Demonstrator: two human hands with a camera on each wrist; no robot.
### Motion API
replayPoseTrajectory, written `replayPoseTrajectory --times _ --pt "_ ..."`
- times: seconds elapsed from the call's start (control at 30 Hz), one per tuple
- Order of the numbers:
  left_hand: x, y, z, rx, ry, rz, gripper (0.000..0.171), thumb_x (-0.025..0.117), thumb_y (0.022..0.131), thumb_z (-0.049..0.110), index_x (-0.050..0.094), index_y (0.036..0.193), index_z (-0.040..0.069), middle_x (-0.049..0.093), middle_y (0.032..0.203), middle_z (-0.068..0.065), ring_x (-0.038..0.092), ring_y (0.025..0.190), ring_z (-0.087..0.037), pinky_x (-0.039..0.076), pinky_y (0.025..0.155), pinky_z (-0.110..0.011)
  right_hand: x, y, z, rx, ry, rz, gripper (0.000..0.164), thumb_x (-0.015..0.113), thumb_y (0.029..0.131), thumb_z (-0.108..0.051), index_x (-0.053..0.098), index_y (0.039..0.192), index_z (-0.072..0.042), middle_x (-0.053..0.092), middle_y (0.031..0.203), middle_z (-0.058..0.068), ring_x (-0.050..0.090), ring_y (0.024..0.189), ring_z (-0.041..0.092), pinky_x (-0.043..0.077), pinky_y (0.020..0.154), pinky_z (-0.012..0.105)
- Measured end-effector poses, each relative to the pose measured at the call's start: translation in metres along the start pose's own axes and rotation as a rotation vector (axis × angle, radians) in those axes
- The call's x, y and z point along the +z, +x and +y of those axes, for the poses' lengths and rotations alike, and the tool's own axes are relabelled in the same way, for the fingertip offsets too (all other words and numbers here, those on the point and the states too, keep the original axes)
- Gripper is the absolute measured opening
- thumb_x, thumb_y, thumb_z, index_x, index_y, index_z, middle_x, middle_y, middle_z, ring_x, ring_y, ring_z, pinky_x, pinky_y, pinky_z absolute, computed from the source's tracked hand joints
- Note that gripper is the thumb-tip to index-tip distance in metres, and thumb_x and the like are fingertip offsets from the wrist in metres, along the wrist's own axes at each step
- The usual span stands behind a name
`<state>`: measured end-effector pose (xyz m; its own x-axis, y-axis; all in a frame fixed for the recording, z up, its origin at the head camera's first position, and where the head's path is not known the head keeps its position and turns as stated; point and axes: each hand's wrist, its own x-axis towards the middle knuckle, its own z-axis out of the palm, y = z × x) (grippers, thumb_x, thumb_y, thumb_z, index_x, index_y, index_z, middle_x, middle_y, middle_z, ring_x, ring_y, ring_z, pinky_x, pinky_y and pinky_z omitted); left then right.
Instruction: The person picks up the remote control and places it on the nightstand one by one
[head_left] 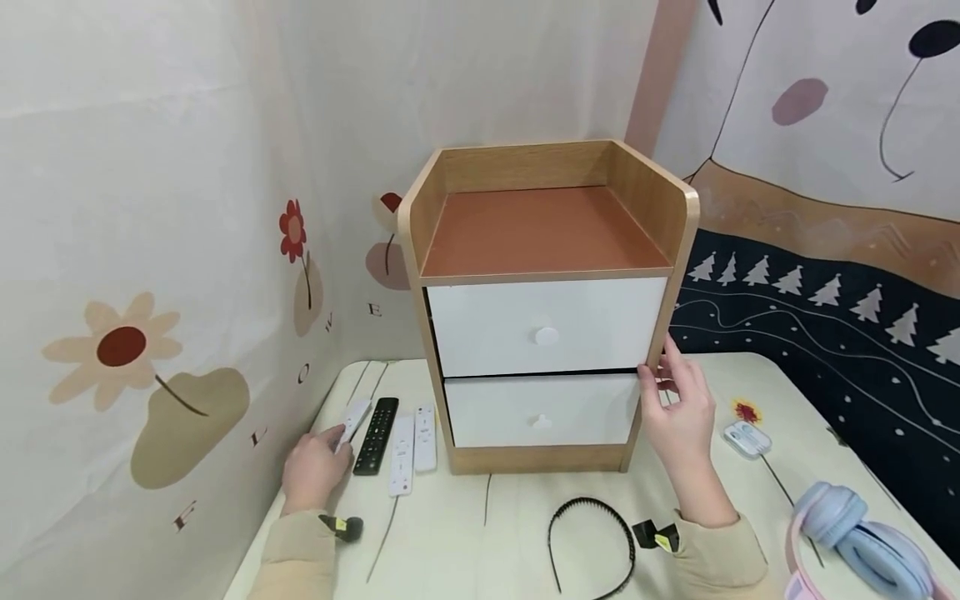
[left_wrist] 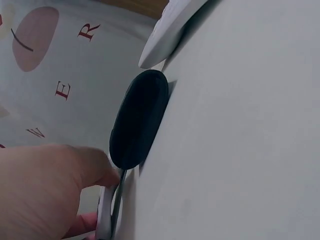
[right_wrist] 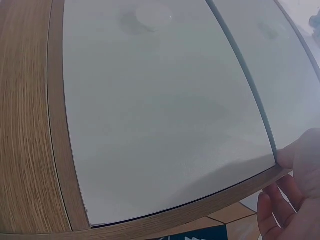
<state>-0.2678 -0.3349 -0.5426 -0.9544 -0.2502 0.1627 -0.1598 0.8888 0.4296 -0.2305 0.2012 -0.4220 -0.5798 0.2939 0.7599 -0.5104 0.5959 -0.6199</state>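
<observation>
A small wooden cabinet (head_left: pixel 564 333) with two white drawers stands upright on the table, both drawers pushed in. My right hand (head_left: pixel 681 412) touches its right side edge, the thumb on the front near the gap between the drawers and the fingers round the side. To the left, my left hand (head_left: pixel 317 468) pinches a white remote control (head_left: pixel 352 419) at the left end of a row of remotes. Beside it lies a black remote (head_left: pixel 377 436), then two more white remotes (head_left: pixel 402 455). The left wrist view shows thumb and fingers at the white remote's edge, close to the black remote (left_wrist: pixel 140 120).
A black headband (head_left: pixel 628 542) lies in front of the cabinet. On the right are a white earphone case (head_left: pixel 747 438) and blue-and-pink headphones (head_left: pixel 862 533). A printed curtain (head_left: pixel 187 208) hangs close along the table's left side and back.
</observation>
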Motion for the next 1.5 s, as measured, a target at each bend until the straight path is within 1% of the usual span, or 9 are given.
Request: replayPoseTrajectory --times 0.13,0.23,0.3,0.43,0.6,0.77,0.97,1.2,1.5 --pt "-0.001 0.000 0.001 -0.020 -0.019 -0.017 0.056 0.071 0.096 0.024 0.067 0.150 0.007 0.065 0.142 -0.038 0.062 0.131 -0.060 0.050 0.108 -0.070 -0.001 -0.001 0.000 -0.003 -0.008 -0.001 0.061 0.075 0.100 0.004 0.058 0.158 -0.006 0.069 0.111 0.026 0.053 0.100 -0.017 0.044 0.090 -0.003" --pt "-0.002 0.000 0.002 -0.073 -0.109 -0.029 0.055 0.073 0.097 0.026 0.067 0.149 0.007 0.068 0.142 -0.034 0.064 0.131 -0.057 0.052 0.106 -0.067 -0.001 -0.001 0.000 -0.013 -0.010 0.003 0.061 0.075 0.100 0.004 0.059 0.158 -0.006 0.069 0.111 0.026 0.054 0.100 -0.016 0.044 0.090 -0.003" --pt "-0.004 0.001 0.004 -0.120 -0.196 -0.024 0.054 0.074 0.097 0.028 0.070 0.146 0.007 0.072 0.138 -0.030 0.067 0.124 -0.053 0.055 0.098 -0.060 -0.001 0.000 0.000 -0.018 -0.009 0.004 0.061 0.075 0.099 0.004 0.059 0.158 -0.005 0.069 0.111 0.026 0.054 0.100 -0.016 0.045 0.090 -0.003" --pt "-0.013 -0.003 0.009 -0.170 -0.307 0.036 0.048 0.078 0.095 0.033 0.077 0.136 0.008 0.078 0.124 -0.024 0.069 0.106 -0.039 0.050 0.077 -0.038 0.000 -0.002 0.001 -0.016 -0.008 -0.003 0.062 0.075 0.099 0.004 0.058 0.158 -0.005 0.069 0.111 0.027 0.054 0.100 -0.016 0.045 0.091 -0.003" --pt "-0.032 -0.008 0.026 -0.164 -0.394 0.141 0.042 0.082 0.095 0.035 0.081 0.130 0.013 0.081 0.120 -0.018 0.070 0.098 -0.029 0.048 0.069 -0.027 -0.001 -0.003 0.000 -0.007 -0.013 -0.013 0.063 0.075 0.100 0.004 0.057 0.159 -0.006 0.069 0.111 0.026 0.054 0.100 -0.017 0.045 0.091 -0.002" --pt "-0.060 -0.010 0.061 -0.066 -0.481 0.279 0.037 0.084 0.094 0.033 0.082 0.125 0.014 0.083 0.113 -0.015 0.067 0.089 -0.017 0.050 0.064 -0.019 -0.002 -0.002 -0.001 -0.010 -0.013 -0.015 0.062 0.075 0.100 0.003 0.058 0.159 -0.006 0.068 0.111 0.027 0.054 0.100 -0.018 0.045 0.090 -0.003" --pt "-0.108 -0.017 0.114 0.062 -0.571 0.446 0.028 0.087 0.092 0.024 0.084 0.116 0.010 0.078 0.102 -0.011 0.062 0.083 -0.008 0.049 0.065 -0.011 -0.002 -0.001 0.001 -0.004 -0.014 -0.029 0.063 0.076 0.100 0.002 0.057 0.159 -0.007 0.067 0.111 0.027 0.053 0.101 -0.020 0.045 0.090 -0.003" --pt "-0.167 -0.022 0.173 0.186 -0.742 0.536 0.025 0.089 0.090 0.022 0.085 0.112 0.013 0.067 0.090 0.010 0.060 0.080 -0.011 0.051 0.068 -0.014 -0.002 0.001 0.005 -0.004 -0.008 -0.023 0.063 0.076 0.099 0.002 0.057 0.159 -0.006 0.066 0.111 0.029 0.053 0.100 -0.024 0.045 0.091 -0.003" --pt "-0.210 -0.024 0.230 0.345 -0.986 0.671 0.022 0.090 0.086 0.017 0.084 0.106 0.009 0.068 0.082 0.008 0.057 0.070 -0.011 0.048 0.062 -0.019 -0.002 0.000 0.008 -0.007 -0.012 -0.029 0.064 0.076 0.099 0.003 0.057 0.159 -0.007 0.066 0.112 0.030 0.053 0.099 -0.023 0.045 0.091 -0.003"
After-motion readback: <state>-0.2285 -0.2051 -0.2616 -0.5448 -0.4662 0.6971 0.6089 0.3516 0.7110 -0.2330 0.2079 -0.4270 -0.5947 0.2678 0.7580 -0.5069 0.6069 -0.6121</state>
